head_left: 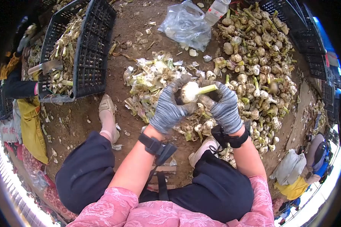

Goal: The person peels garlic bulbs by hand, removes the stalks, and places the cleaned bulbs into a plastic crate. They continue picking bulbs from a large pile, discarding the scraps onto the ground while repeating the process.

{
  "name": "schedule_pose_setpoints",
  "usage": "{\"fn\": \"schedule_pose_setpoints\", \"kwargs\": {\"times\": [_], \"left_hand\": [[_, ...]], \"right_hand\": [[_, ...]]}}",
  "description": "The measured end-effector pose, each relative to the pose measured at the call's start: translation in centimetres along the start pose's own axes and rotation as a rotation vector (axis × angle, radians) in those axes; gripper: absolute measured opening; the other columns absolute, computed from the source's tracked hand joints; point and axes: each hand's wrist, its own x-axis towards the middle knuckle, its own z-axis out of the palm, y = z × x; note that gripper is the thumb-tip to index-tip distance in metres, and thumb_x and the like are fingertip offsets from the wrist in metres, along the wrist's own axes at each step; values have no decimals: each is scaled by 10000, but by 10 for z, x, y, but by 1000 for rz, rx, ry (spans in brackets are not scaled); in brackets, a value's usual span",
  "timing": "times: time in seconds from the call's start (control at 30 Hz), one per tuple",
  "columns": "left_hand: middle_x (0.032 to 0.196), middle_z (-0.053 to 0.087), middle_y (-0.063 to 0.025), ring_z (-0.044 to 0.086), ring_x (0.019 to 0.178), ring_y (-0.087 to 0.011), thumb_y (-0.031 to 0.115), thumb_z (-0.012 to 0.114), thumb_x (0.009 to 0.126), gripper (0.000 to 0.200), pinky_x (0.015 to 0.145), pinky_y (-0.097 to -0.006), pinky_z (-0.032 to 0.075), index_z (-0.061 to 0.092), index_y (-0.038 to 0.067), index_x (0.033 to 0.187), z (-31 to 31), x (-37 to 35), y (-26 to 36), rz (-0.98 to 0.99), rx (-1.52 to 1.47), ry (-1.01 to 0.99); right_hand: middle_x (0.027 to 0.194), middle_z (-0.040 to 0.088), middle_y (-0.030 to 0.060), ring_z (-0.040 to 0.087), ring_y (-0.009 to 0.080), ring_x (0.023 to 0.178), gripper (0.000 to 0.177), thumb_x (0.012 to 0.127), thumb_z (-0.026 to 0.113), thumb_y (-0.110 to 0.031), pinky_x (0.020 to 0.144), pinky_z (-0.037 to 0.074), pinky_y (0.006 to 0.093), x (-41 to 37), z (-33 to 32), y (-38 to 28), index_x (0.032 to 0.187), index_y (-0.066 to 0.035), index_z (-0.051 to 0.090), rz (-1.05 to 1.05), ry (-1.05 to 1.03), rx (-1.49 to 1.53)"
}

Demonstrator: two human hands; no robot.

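The left hand, in a grey striped knit glove, is curled shut around a white garlic bulb with a short green stem; its fingers wrap over the bulb's top and left side. The right hand, gloved the same way, has its grip closed on the bulb's right side, thumb and fingertips pressed just under the stem. The bulb is held in the air between the two hands, above the brown dirt floor and in front of the person's knees, with the stem pointing right.

Directly beneath and behind the hands lies a heap of pale green and white garlic peelings on the middle of the floor. Just to its right, a large pile of untrimmed garlic bulbs runs to the floor's far right side. On the far left side, black plastic lattice crates hold more trimmings. At the far edge lie a crumpled clear plastic bag and, touching it, a clear plastic bottle.

Black wrist straps sit on both forearms. A beige flat shoe rests on the floor left of the hands. At the left edge, another person's dark sleeve reaches toward the crates.
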Motion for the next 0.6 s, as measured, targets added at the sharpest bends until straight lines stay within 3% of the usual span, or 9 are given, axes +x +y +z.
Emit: {"fn": "schedule_pose_setpoints", "kwargs": {"times": [0.2,0.37,0.47,0.57,0.6], "left_hand": [[1116,492,-85,490,1004,-170,292,767,594,753,855,-299,428,403,23,1197,-13,2,0,-126,47,-175],[1093,494,-77,496,982,-166,283,748,610,750,846,-292,433,371,37,1211,-18,2,-6,-147,-103,-158],[1079,493,-65,496,966,-155,238,740,621,726,834,-286,437,360,46,1209,-14,-1,-7,-100,-64,-128],[1072,491,-55,497,952,-144,201,734,630,694,824,-281,441,367,52,1199,-17,-4,-18,-22,92,-97],[1071,491,-50,498,945,-140,186,733,632,678,821,-279,443,375,56,1193,-17,-5,-17,1,185,-72]], "right_hand": [[743,604,78,561,120,653,238,693,667,-72,601,458,251,2,-12,8,902,-3,577,49,-131,166],[731,595,78,554,126,654,211,706,628,-55,603,457,265,5,-13,0,902,0,572,-12,-138,114],[713,582,91,556,154,635,193,694,623,-48,586,452,278,4,-7,-5,873,4,573,-21,-53,110],[678,538,145,530,282,592,105,686,596,-37,559,440,315,1,-1,-8,782,2,578,-158,-117,-188],[678,538,145,530,282,592,105,686,596,-37,559,440,315,1,-1,-10,782,2,578,-161,-118,-186]]}}
